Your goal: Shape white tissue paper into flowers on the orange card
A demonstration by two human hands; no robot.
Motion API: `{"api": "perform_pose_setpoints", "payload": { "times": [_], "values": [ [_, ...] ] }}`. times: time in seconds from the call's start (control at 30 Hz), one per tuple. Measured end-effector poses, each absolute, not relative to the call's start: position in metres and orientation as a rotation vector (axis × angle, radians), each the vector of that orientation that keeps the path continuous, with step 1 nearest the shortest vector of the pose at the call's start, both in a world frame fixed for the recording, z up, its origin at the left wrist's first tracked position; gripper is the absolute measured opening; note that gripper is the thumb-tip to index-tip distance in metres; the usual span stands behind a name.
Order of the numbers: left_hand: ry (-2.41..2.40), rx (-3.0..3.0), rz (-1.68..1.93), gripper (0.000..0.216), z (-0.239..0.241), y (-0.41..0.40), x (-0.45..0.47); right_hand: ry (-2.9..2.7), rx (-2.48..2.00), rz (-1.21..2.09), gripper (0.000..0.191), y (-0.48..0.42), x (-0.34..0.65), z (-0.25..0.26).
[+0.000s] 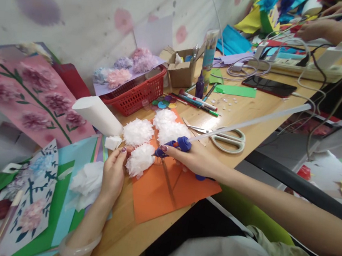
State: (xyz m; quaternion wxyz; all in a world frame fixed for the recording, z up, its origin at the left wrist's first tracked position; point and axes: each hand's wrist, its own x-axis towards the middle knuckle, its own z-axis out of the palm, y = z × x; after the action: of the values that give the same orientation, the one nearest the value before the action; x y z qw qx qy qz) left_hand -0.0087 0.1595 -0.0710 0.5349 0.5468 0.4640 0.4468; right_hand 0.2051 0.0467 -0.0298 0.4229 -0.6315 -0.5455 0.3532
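The right hand is grasping a blue glue gun, and from the back of the gun a long whitish glue stick extends over the table. The nozzle is pointing to the right edge of the front white flower; I cannot tell whether it touches the petals. The left hand is at the opposite edge of this same flower, with bent fingers, the tips against it; whether they pinch it firmly, I cannot tell. The front flower lies at the left side of an orange sheet, which has brown lines like a branching stem. Just behind it are three other white flowers, grouped closely. To their left lies a white roll, and to their right an opened pair of scissors. Farther back stand a red basket with pastel flowers and a small cardboard box. At the far right, another person's hands are near a white power strip with cables.
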Motion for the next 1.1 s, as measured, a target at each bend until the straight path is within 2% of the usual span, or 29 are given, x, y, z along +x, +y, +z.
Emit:
{"api": "perform_pose_setpoints", "payload": {
  "times": [0.1, 0.2, 0.83, 1.1],
  "values": [
    [1.110, 1.307, 1.055, 0.028, -0.0711, 0.1598, -0.0086, -1.374, -1.610, 0.947, 0.047, 0.0458, 0.2035, -0.0270],
    [1.109, 1.297, 1.063, 0.028, -0.0704, 0.1597, -0.0082, -1.402, -1.613, 0.985, 0.050, 0.0451, 0.2034, -0.0255],
    [1.085, 1.252, 1.094, 0.026, -0.0686, 0.1583, -0.0064, -1.465, -1.561, 0.897, 0.056, 0.0410, 0.2008, -0.0318],
    [1.102, 1.282, 1.075, 0.028, -0.0705, 0.1594, -0.0074, -1.469, -1.553, 0.858, 0.047, 0.0391, 0.2007, -0.0341]
  ]
}}
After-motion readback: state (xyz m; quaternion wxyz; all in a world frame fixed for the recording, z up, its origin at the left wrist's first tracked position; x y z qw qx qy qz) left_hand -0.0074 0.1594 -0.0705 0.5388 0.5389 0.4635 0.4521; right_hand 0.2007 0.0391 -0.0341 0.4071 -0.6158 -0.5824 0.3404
